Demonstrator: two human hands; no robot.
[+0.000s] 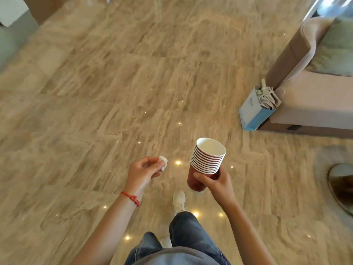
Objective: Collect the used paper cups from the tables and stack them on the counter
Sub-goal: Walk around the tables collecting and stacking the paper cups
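A stack of several red paper cups (207, 159) with white insides and white rims is held upright, slightly tilted, in front of me. My right hand (214, 183) is wrapped around the lowest cup of the stack. To the left, my left hand (144, 172) pinches a small crumpled white tissue (163, 162) between thumb and fingertips. A red string bracelet sits on the left wrist. Both hands are over the floor at waist height. No table or counter shows in the view.
Polished beige marble floor (114, 92) with light reflections spreads ahead. A pale sofa (315, 104) stands at the right with a blue-and-white paper bag (254, 111) leaning at its corner. A round dark object (342, 186) sits at the right edge. My legs and shoe (179, 199) are below.
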